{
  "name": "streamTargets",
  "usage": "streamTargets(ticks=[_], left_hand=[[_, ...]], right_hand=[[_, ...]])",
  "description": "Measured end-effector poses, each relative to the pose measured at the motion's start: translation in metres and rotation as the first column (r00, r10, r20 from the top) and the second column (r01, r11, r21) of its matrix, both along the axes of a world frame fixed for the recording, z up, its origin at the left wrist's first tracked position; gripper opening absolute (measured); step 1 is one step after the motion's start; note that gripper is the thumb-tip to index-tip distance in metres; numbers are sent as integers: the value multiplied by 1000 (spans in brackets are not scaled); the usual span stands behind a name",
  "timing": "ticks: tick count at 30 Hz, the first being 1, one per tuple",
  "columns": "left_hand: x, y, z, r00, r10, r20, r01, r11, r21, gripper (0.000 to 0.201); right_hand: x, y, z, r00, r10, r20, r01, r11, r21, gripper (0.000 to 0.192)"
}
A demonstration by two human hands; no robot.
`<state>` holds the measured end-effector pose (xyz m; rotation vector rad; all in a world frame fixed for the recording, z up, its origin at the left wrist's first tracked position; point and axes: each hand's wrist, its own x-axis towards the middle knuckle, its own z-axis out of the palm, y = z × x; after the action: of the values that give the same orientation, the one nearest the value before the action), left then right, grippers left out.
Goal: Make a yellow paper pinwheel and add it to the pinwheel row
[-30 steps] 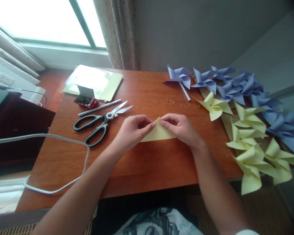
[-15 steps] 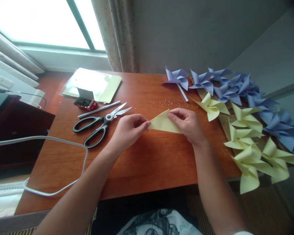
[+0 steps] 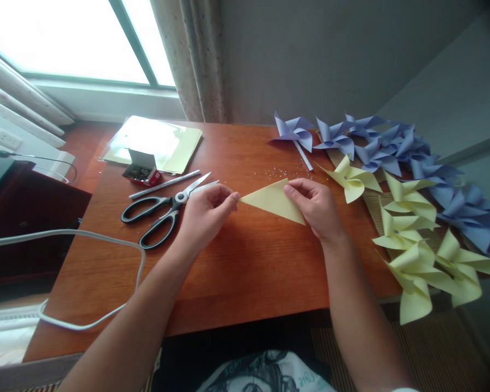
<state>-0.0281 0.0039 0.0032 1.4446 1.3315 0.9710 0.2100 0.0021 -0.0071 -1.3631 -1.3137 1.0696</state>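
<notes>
The pale yellow folded paper triangle (image 3: 274, 200) is held between both hands just above the reddish-brown wooden table (image 3: 237, 272), its long point directed toward the left hand. The left hand (image 3: 202, 215) is closed in a pinch, thumb and forefinger gripping the sharp tip of the triangle. The right hand (image 3: 316, 207) is closed in a similar pinch on the wide end, fingertips on the upper corner and the palm behind the lower edge. The sheet appears very light and thin; it is judged to bend or crease under slight pressure and to tear if pulled hard from both ends. The folded edges are likely the stiffest zones, so a hold at the corners, as shown, gives the best control; grip on the flat middle would probably buckle it. Just left of the left hand lie black-handled steel scissors (image 3: 159, 209), blades apart, and beyond them a slim silver pen (image 3: 165, 184). Farther left sit a small open red box of dark pins (image 3: 141, 170) and a stack of yellow sheets in clear film (image 3: 155, 141). A white cable (image 3: 85, 239) loops near the left forearm. Right of the right hand are yellow paper pinwheels (image 3: 412, 234) and, beyond them, blue paper pinwheels (image 3: 375, 144).
</notes>
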Motion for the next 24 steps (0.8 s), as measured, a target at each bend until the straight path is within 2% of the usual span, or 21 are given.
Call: streamTargets(ticks=[2,4,6,9,12,16,19,21,24], left_hand=[[0,0,2,998,53,19,-54,998,35,26],[2,0,4,999,37,26,-38,998,42,27],[5,-2,6,997,-68,39,69,998,-13,29],[11,-6,3,966,-243,90,251,964,-91,29],[13,-9,-3,950,-305,67,309,949,-60,28],[13,-10,-6,943,-334,5,334,941,-51,25],[13,-9,-5,946,-319,60,323,941,-100,23],[14,-9,-5,958,-243,153,265,953,-148,23],[15,-7,-5,955,-45,294,115,967,-227,29]], right_hand=[[-2,-1,1,1000,27,-15,-27,999,-20,21],[-5,-3,4,995,89,-37,-91,995,-51,20],[-10,-5,6,982,183,-50,-187,979,-83,19],[-15,-7,9,950,309,-36,-311,944,-106,20],[-18,-8,8,934,357,-20,-357,930,-87,19],[-19,-8,7,943,331,24,-330,943,-36,14],[-20,-8,5,955,287,71,-287,958,-9,14],[-20,-8,3,979,198,53,-199,980,20,16],[-19,-5,-1,999,45,-15,-44,997,65,18]])
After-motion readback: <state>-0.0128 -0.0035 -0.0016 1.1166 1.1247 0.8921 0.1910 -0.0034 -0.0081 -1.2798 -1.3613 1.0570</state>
